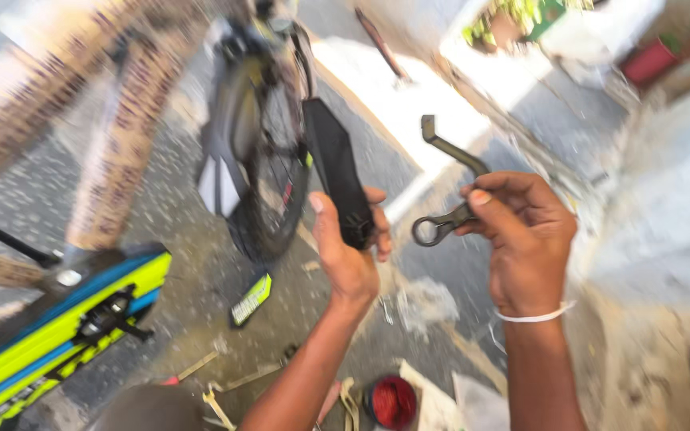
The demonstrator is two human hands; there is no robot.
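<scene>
Nearest: a red round reflector (393, 401) lies on the ground at the bottom edge, between the two forearms, beside loose scraps and a small spanner (217, 405).
Left hand (349, 247): raised, fingers wrapped around the lower end of a black plastic mudguard piece (335, 179).
Mudguard axis: long axis runs up and slightly left from the palm, its free end pointing away toward a bicycle wheel (269, 172).
Right hand (521, 239): thumb and fingers pinch a dark bent metal bracket (449, 187) near its ring end; a white band (535, 317) circles the wrist.
Bracket axis: ring end points low and left toward the left hand; the hooked end points up and away; the shank is cranked in the middle.
Apart: mudguard and bracket are near each other but not touching.
Left side: a yellow and blue bicycle frame (49, 331) with a pedal, partly wrapped in cardboard.
Ground: grey speckled pavement (169, 231), sunlit beyond, outdoors; potted plants (513, 20) far off. The view is blurred.
</scene>
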